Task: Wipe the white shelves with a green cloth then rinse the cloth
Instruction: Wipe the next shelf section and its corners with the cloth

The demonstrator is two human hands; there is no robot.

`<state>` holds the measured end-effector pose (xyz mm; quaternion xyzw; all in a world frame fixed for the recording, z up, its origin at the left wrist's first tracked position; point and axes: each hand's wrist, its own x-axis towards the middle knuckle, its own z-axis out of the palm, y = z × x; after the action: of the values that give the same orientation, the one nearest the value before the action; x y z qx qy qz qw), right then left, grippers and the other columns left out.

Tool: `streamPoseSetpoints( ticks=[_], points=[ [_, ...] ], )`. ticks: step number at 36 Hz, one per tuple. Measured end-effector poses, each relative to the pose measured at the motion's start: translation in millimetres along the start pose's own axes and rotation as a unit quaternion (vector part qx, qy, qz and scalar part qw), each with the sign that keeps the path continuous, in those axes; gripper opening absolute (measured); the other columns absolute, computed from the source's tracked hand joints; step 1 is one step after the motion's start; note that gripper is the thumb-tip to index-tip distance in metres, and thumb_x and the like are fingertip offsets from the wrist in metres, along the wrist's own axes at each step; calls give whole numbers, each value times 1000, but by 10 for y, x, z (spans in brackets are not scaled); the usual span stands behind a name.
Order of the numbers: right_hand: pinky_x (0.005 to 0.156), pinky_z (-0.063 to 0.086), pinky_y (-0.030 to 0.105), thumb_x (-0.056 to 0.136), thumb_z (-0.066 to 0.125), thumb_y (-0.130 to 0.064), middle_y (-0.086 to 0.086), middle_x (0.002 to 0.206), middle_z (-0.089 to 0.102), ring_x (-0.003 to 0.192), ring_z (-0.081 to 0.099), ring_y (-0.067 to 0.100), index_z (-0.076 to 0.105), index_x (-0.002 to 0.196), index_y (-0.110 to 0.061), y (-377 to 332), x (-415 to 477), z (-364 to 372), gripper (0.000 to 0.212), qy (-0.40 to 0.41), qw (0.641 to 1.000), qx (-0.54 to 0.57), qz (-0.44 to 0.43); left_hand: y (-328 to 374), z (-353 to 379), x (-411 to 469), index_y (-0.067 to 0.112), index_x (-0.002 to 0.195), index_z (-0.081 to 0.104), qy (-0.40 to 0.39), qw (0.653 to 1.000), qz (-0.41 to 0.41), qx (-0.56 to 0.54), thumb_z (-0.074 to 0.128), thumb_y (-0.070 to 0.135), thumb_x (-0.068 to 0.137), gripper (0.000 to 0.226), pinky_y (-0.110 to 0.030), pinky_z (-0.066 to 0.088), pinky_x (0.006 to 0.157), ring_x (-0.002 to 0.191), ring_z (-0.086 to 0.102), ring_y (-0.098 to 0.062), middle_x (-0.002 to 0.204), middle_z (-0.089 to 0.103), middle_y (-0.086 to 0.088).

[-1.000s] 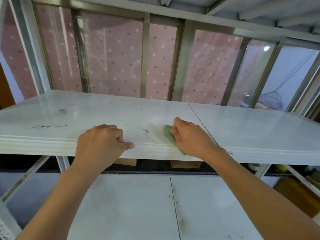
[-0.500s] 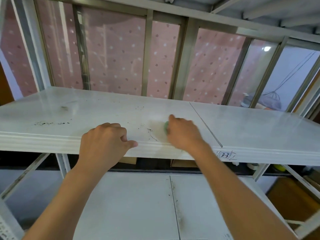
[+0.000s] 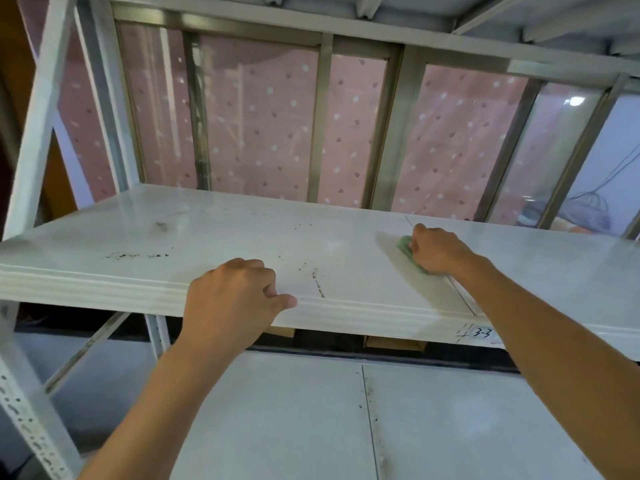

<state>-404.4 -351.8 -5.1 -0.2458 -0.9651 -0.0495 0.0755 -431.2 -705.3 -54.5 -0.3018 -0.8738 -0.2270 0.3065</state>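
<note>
A white shelf [image 3: 214,230] spans the view at chest height, with dark crumbs and dirt streaks on its left and middle parts. My right hand [image 3: 440,252] presses a small green cloth [image 3: 405,245] flat on the shelf, right of centre, beside the seam between two panels. Only the cloth's left edge shows from under the fingers. My left hand [image 3: 232,299] is curled over the shelf's front lip, thumb lying along the edge. A lower white shelf [image 3: 450,417] lies below.
A metal-framed window [image 3: 322,133] with a pink dotted curtain stands behind the shelf. A white metal upright [image 3: 31,140] rises at the left. Another shelf [image 3: 381,15] hangs overhead. Cardboard pieces [image 3: 394,342] sit under the upper shelf's lip.
My right hand has slid the green cloth farther back and to the right across the shelf, leaving a damp streak. The left hand stays on the front lip.
</note>
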Motion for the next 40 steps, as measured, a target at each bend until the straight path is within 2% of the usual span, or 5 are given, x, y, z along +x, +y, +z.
streamPoseSetpoints(
  ticks=[7, 16, 27, 32, 40],
  points=[
    [81, 48, 44, 104, 34, -34, 18, 113, 61, 96, 58, 37, 42, 119, -8, -434, 470, 6, 31, -8, 995, -5, -101, -19, 42, 2, 20, 47, 48, 26, 1000, -8, 11, 89, 52, 62, 55, -20, 35, 47, 48, 47, -12, 53, 44, 10],
    [70, 45, 37, 106, 34, -36, -2, 90, 57, 78, 54, 17, 46, 104, -20, -1332, -159, -121, 20, -23, 945, 58, -321, -6, 33, -7, 21, 46, 48, 33, 999, 8, 5, 93, 45, 56, 53, -20, 30, 48, 51, 45, -15, 53, 44, 10],
    [72, 41, 36, 105, 36, -32, 25, 110, 64, 94, 60, 37, 51, 108, -10, 39, 1175, 265, 27, 35, 995, 8, -90, 24, -11, -5, 32, 50, 21, 7, 1000, -1, 4, 87, 53, 66, 71, -18, 16, 50, 53, 39, -11, 52, 28, 14],
    [92, 45, 42, 103, 41, -37, 28, 130, 57, 115, 56, 43, 48, 129, -5, 35, 1615, 311, 41, 8, 999, -12, -49, 23, -8, -13, 31, 51, 28, 12, 1000, -7, 0, 88, 53, 63, 65, -17, 14, 50, 51, 40, -10, 52, 25, 16],
    [72, 43, 36, 105, 38, -39, 17, 102, 64, 85, 57, 29, 46, 102, -18, -905, 1544, 243, 22, 17, 978, 54, -200, -7, 5, -9, 26, 51, 42, 26, 1000, -13, -7, 85, 54, 66, 54, -19, 19, 53, 55, 47, -14, 55, 44, 11]
  ],
)
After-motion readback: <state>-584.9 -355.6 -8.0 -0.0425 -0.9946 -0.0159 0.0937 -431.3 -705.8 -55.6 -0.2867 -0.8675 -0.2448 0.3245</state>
